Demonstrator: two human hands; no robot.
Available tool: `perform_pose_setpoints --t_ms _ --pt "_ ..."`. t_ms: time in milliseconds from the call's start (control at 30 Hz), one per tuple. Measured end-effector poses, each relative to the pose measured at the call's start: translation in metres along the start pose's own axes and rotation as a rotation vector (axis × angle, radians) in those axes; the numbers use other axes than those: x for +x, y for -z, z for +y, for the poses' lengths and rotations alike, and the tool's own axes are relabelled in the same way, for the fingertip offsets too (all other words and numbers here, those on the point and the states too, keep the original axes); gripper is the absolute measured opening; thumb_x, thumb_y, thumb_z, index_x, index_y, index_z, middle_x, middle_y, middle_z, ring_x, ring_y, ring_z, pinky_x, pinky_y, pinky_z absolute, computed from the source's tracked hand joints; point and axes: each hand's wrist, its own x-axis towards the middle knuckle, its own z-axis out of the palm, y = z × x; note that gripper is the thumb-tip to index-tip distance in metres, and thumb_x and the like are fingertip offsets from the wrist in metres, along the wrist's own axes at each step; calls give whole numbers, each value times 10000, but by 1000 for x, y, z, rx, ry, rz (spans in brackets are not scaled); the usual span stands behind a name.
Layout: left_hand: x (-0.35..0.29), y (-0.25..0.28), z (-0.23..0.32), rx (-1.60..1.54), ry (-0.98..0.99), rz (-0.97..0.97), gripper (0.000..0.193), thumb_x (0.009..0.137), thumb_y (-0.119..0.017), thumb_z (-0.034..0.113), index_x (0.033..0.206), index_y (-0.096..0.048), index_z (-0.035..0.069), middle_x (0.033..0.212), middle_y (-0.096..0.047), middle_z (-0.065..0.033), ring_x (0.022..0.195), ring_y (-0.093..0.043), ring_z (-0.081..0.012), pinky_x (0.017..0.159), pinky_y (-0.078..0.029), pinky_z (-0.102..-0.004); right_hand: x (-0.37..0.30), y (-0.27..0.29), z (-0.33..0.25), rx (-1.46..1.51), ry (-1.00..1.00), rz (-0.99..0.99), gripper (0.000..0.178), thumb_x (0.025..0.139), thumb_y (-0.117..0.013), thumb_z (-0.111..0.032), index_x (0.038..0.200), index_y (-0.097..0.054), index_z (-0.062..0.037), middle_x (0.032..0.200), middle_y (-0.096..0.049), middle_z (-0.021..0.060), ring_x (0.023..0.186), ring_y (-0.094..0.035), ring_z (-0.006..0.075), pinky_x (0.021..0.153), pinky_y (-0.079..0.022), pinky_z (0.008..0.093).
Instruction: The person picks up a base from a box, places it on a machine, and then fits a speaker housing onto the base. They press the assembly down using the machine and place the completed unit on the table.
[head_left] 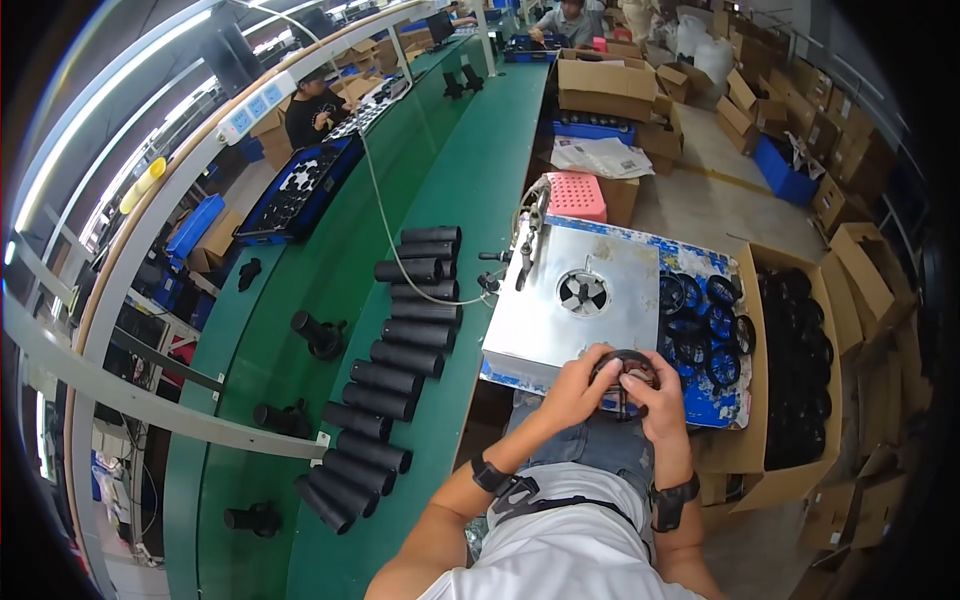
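Observation:
Close in front of my body, a black ring-shaped part is held between my two hands. My left hand grips its left side, and my right hand has the right side, both thumbs pressed in over the middle. Just beyond my hands is a metal box with a round opening that holds a spoked fixture. Several similar black rings lie on the scuffed blue and white surface to the right of the box.
Black tubes lie in a row along the green bench at left, with black fittings beyond them. A cardboard box of black parts stands at right. A hose hangs over the bench. Co-workers sit farther off.

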Motion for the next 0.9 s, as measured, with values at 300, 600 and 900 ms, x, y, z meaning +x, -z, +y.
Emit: perform_pose_setpoints --t_ms 300,600,900 --pt "6 17 -5 -140 -20 269 282 1000 -488 280 994 -545 4 692 -570 -36 499 -512 -78 440 -396 -237 12 -32 -2 -173 125 -122 389 788 -683 22 1117 -478 -1 904 -594 69 747 -618 135 658 -519 263" --pt "16 33 -24 -260 -39 103 287 1012 -468 300 1018 -508 16 800 -567 -37 606 -527 -79 534 -432 -234 33 -28 -3 -224 66 -126 395 793 -689 14 1131 -487 -18 885 -581 51 737 -586 97 646 -492 232" --pt "11 26 -23 -156 164 216 345 945 -566 343 1044 -511 17 727 -601 -88 646 -624 -182 567 -470 -313 71 -7 -10 -784 155 -203 574 724 -707 37 1238 -462 -37 945 -601 72 838 -582 105 707 -489 249"
